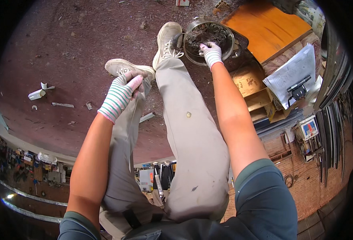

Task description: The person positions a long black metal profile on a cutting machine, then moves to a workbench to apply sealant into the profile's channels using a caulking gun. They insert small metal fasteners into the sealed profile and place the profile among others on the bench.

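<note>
A round metal pot [187, 51] with side handles stands on the floor by my right shoe. Dark, thin scraps [210, 33] lie heaped inside it. My right hand [211, 53], in a striped glove with pink fingertips, reaches over the near rim into the pot. Its fingers are drawn together at the scraps; whatever they pinch is too small to make out. In a matching glove, my left hand [125, 93] hovers above my left shin, close to the left shoe [129, 68]. Those fingers are curled together, and what they hold, if anything, is hidden.
An orange board [266, 28] lies right of the pot. Nearer are an open cardboard box [250, 82] and a clipboard with papers [292, 76]. White scraps [37, 94] litter the dark red floor [72, 52] at left. My right shoe [166, 42] nearly touches the pot.
</note>
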`<state>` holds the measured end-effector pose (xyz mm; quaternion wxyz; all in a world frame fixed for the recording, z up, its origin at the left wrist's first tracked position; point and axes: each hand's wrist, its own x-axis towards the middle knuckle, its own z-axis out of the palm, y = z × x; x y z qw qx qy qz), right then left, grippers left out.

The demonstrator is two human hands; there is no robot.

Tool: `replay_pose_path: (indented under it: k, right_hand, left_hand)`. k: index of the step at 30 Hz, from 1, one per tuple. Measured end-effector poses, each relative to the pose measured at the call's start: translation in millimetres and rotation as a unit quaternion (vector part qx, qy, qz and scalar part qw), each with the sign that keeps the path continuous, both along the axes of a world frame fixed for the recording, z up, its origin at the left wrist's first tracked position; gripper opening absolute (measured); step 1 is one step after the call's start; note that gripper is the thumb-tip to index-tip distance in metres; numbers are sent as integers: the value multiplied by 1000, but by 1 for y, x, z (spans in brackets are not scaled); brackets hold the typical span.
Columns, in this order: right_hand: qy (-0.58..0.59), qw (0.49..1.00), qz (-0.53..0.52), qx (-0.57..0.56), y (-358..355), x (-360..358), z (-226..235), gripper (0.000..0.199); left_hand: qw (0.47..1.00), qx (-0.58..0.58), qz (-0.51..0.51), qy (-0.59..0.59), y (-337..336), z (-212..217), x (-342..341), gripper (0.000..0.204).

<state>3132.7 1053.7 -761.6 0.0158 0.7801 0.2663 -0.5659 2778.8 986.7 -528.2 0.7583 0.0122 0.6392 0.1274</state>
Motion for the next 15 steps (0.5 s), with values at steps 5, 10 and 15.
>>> replay_pose_path:
  k: [5,10,15]
  right_hand:
    - [79,994,-69,-42,-7,9,36,22]
    - [109,982,-136,-78,1,-5,111,20]
    - [195,966,-159,-67,22,-56,227,14]
  left_hand:
    - [1000,-18,14,18,-8,2,4,27]
    - [997,-16,72,-9,-10,26,6,24]
    - [998,35,43,-11,-2,77,15,34]
